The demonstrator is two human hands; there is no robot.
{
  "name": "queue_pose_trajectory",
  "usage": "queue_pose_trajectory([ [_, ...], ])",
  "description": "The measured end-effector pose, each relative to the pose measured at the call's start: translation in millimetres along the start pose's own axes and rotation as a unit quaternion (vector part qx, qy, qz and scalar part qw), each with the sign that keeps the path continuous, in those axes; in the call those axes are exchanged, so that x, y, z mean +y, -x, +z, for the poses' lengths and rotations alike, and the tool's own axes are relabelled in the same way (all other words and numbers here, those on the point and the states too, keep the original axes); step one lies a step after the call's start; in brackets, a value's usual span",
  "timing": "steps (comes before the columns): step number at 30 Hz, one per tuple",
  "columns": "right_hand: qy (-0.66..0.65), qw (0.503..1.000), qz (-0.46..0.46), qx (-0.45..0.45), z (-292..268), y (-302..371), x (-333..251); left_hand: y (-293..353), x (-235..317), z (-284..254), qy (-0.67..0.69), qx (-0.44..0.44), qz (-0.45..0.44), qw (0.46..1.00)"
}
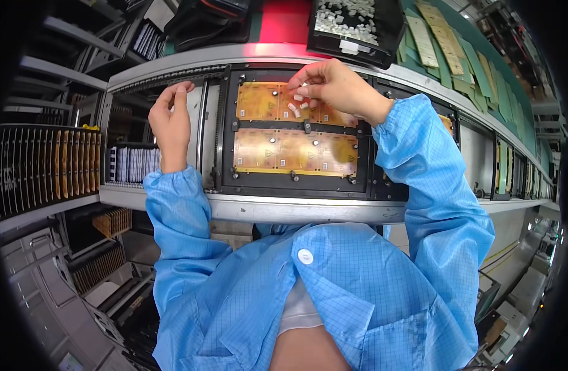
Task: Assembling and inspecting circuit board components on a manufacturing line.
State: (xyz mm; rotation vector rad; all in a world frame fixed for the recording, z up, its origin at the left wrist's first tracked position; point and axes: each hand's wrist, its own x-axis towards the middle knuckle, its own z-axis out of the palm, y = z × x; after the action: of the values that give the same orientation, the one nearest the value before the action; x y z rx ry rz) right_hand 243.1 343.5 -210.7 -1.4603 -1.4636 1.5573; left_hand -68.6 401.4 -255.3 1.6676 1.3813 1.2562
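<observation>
My right hand [336, 86] is over the upper circuit board panel [254, 102], thumb and fingertips closed on a small white connector [302, 91]. Just below those fingertips, a few loose white connectors [294, 110] lie on the panel. A second amber panel [284, 151] sits nearer to me in the same black carrier frame [225, 179]. To the left of the carrier, my left hand [171, 117] hovers above the conveyor track, its fingers curled and the thumb tip close to the forefinger. Whatever may be between those fingertips is too small to make out.
Beyond the rail [271, 52], a black bin [352, 31] holds many white connectors, with green and tan boards [442, 43] stacked to its right. A rack of upright boards [49, 164] stands at left. The conveyor's near metal rail [296, 209] runs in front of me.
</observation>
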Motion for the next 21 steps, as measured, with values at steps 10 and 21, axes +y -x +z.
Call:
queue_pose_trajectory([
  [10, -0.049, 0.999, 0.001, 0.021, -13, 1, 10, 2, -6, -1, 0.005, -0.002, -0.013, 1.000],
  [21, -0.046, 0.997, 0.054, 0.039, -6, 16, 6, -1, -11, -4, -0.007, -0.008, -0.009, 1.000],
])
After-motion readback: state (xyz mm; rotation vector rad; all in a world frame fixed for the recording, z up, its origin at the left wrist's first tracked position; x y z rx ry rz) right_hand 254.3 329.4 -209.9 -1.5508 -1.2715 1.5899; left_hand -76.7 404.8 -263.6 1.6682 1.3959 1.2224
